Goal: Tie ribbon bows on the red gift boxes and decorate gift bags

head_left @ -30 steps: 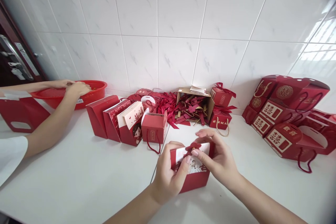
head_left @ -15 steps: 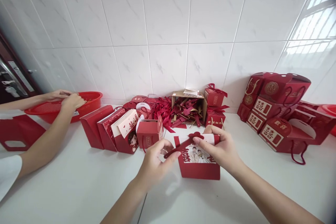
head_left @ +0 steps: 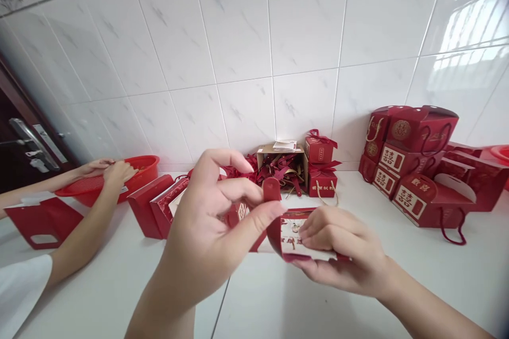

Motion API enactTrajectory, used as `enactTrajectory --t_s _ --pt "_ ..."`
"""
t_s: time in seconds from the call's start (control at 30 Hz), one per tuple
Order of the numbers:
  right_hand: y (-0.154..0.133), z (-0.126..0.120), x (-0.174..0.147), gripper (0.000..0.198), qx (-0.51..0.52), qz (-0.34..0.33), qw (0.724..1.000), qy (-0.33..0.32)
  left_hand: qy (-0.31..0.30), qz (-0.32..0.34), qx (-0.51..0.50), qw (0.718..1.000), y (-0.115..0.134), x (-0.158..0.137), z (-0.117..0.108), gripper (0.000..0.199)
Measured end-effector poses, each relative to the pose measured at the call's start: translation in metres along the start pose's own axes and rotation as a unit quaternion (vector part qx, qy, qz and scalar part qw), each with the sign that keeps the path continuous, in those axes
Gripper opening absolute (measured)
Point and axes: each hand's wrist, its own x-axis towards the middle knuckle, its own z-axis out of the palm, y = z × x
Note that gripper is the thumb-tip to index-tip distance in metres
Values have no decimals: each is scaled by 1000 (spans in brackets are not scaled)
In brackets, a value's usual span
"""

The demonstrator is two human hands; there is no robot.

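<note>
A small red gift box (head_left: 287, 238) with a pale printed panel is tipped in front of me, its panel turned upward. My right hand (head_left: 350, 251) grips it from the right, fingers over the panel and thumb under the near edge. Between thumb and fingers of my left hand (head_left: 217, 222) is a red paper strap (head_left: 272, 193) with a rounded end, standing up at the box's left side. My left hand hides part of the row of boxes behind it.
Red boxes (head_left: 147, 206) stand on the left, beside a red plastic basin (head_left: 149, 167) where another person's hands (head_left: 117, 172) work. An open carton (head_left: 260, 158) of red straps and ribbon sits by the wall. Stacked red boxes (head_left: 413, 156) stand at right.
The box has tipped so its printed panel faces up. My left hand has come up and nearer, lifting the strap's end; my right hand has shifted lower on the box. The view has tilted.
</note>
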Motion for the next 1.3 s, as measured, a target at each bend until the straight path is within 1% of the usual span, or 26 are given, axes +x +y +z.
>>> enactTrajectory --t_s 0.03,0.1,0.17,0.2,0.27,0.33,0.43,0.5,0.57,0.67,0.83,0.93,1.0,1.07,1.17,1.3 --pt "-3 -4 2 9 -5 -11 1000 -2 -12 27 24 999 6 2 2 10" --pt "-8 -10 7 7 -8 -21 1000 -11 -63 55 33 996 11 2 7 9" --pt "-10 -15 10 8 -10 -20 1000 -15 -115 43 9 992 10 -1 12 8" --pt "-10 -16 11 9 -11 -16 1000 -10 -125 33 -3 992 9 -2 15 8" --pt "-9 -20 12 8 -16 -8 1000 -2 -120 16 -23 992 5 -5 19 14" --pt "-8 -23 12 7 -23 -1 1000 1 -123 11 -32 992 1 -6 19 25" --pt "-5 -27 12 7 -37 4 999 -12 -144 36 -6 989 -5 -5 18 38" --pt "-3 -29 12 8 -47 4 999 -15 -142 56 9 988 -9 -3 20 41" --pt "-2 -30 12 8 -56 3 998 -9 -134 58 3 989 -13 0 25 36" --pt "0 -30 12 8 -61 8 998 -1 -128 33 -36 991 -13 2 32 28" --pt "0 -31 12 6 -59 12 998 2 -121 -25 -85 989 -11 0 38 23" --pt "-1 -30 12 7 -48 18 999 -3 -124 -41 -114 985 -12 -2 38 27" --pt "-1 -30 12 7 -40 19 999 -2 -127 -42 -125 983 -12 -1 39 32" --pt "0 -31 12 7 -38 18 999 -1 -130 -41 -129 982 -11 -1 38 32" --pt "0 -32 12 6 -48 20 999 4 -143 -35 -115 982 -9 1 37 26" --pt "1 -34 12 7 -50 24 998 10 -121 -8 -77 990 -9 0 35 19"
